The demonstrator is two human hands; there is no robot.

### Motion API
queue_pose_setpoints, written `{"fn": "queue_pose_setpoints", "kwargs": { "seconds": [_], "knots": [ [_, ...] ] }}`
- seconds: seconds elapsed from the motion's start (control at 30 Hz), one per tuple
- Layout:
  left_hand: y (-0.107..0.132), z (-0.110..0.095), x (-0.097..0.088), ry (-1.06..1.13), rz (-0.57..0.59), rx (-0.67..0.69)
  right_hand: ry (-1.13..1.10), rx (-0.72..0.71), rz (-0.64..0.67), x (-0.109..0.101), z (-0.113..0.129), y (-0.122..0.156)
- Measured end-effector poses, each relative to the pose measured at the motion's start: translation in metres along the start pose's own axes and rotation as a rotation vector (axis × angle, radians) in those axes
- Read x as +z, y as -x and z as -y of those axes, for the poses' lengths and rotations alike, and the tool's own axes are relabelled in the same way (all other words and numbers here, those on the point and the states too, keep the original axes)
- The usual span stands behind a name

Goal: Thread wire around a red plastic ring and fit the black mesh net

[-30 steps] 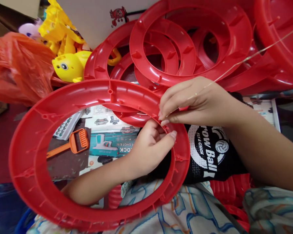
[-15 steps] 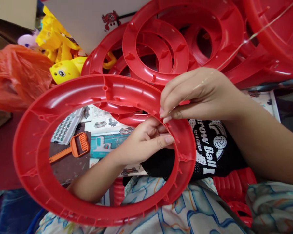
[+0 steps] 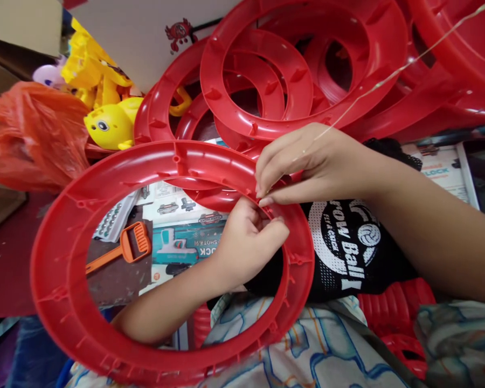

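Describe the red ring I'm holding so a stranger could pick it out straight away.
Start at the heap of red rings at the top, then drop to the large red ring in front. The left hand and right hand are both at its rim, with the left forearm showing through its opening. Unlike the heaped rings, this one is in hand.

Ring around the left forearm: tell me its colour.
The ring is red, shown in the head view, the only one.

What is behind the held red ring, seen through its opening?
Left forearm, orange tool and teal printed packaging, among others. The forearm covers part of the packaging; that part cannot be seen.
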State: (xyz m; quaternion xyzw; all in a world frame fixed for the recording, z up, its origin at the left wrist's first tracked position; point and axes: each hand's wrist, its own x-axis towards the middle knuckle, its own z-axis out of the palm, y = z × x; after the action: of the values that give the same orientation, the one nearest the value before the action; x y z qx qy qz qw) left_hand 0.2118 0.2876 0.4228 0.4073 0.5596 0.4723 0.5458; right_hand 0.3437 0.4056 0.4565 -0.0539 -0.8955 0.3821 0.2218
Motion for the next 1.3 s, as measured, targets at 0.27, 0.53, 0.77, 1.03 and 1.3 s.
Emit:
{"fn": "queue_pose_setpoints", "kwargs": {
  "seconds": [0.27,0.53,0.77,1.03,1.3],
  "knots": [
    [0.001,-0.001,-0.007,0.053,0.086,-0.072,0.020,-0.065,0.114,-0.001,-0.001,-0.004],
    [0.005,-0.009,-0.014,0.108,0.308,-0.083,-0.032,-0.076,0.187,-0.004,0.004,-0.003],
    [0.001,-0.018,-0.022,0.230,0.503,-0.250,0.061,-0.065,0.191,-0.003,0.007,-0.001],
    [0.004,-0.008,-0.024,0.046,0.429,-0.203,0.050,0.014,0.187,0.000,0.007,-0.001],
    [0.007,0.006,-0.015,0.058,0.199,-0.005,0.042,0.095,0.129,0.006,0.009,-0.001]
  ]
}}
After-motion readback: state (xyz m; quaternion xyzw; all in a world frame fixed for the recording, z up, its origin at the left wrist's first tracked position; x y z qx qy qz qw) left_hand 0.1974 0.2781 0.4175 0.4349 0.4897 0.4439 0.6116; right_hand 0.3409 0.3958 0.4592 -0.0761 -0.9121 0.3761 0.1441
